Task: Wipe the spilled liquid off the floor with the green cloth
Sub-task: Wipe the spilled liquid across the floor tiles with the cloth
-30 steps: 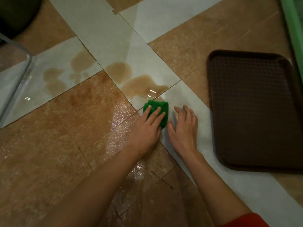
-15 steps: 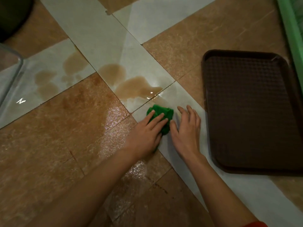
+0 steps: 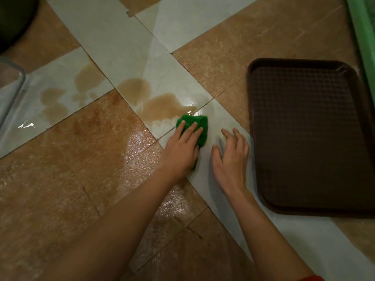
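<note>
A bunched green cloth (image 3: 199,126) lies on the pale floor tile at the near edge of a brown puddle (image 3: 162,107). My left hand (image 3: 180,148) presses flat on the cloth with straight fingers. My right hand (image 3: 231,159) rests on the floor just right of the cloth, fingers spread, a small gap between them, and holds nothing. A second brown puddle (image 3: 129,88) joins the first further back. More brown patches (image 3: 60,98) spread over the pale tile at the left. A wet sheen (image 3: 140,142) covers the brown tile left of my left hand.
A dark brown tray (image 3: 263,138) lies on the floor right of my right hand. A clear container's edge (image 3: 14,94) stands at the far left. A green frame (image 3: 363,37) runs along the top right. A dark round object (image 3: 12,21) fills the top left corner.
My left hand has pushed the cloth forward to the puddle's edge. My right hand has drawn away to the right, leaving a gap beside the cloth.
</note>
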{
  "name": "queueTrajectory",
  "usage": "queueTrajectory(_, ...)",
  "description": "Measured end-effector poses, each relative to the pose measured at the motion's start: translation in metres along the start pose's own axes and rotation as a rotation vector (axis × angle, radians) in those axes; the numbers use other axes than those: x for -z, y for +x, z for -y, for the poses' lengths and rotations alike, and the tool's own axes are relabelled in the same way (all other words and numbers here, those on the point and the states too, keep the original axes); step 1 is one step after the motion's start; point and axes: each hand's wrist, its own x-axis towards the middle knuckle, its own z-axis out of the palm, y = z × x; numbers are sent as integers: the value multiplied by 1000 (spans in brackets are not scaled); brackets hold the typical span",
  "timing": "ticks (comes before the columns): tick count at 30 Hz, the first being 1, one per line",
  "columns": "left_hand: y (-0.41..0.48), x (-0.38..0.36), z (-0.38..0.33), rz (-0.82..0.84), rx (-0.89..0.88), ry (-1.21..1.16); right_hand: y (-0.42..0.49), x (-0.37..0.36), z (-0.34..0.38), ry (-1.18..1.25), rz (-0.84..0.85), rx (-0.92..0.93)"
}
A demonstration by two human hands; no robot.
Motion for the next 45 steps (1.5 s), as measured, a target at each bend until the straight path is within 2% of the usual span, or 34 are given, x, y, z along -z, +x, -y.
queueTrajectory(3,17,-6,-13,31,60,-16,1,1,0,25,-5,-19)
queueTrajectory(9,-18,-6,-12,61,-151,74,-4,3,0,37,3,-85)
queueTrajectory(14,-7,2,-2,-16,60,36,-10,4,0,-20,36,-45)
queueTrajectory(17,-4,-4,-18,-52,57,21,-4,3,4,-34,33,-40)
queueTrajectory(22,-24,-12,-6,27,-173,91,4,6,12,-35,22,-27)
queueTrajectory(27,5,-2,9,15,-24,106,4,3,9,-64,42,-9)
queueTrajectory(31,18,-17,2,146,-189,126,9,3,7,-77,72,-10)
queueTrajectory(34,31,-20,6,138,-263,131,13,1,6,-127,106,4)
queueTrajectory(36,47,-12,4,98,-247,112,15,-1,4,-133,117,-6)
queueTrajectory(42,59,-2,14,4,-7,41,19,2,-2,-148,83,-14)
queueTrajectory(45,44,-5,8,-17,-42,12,20,3,-4,-124,52,-24)
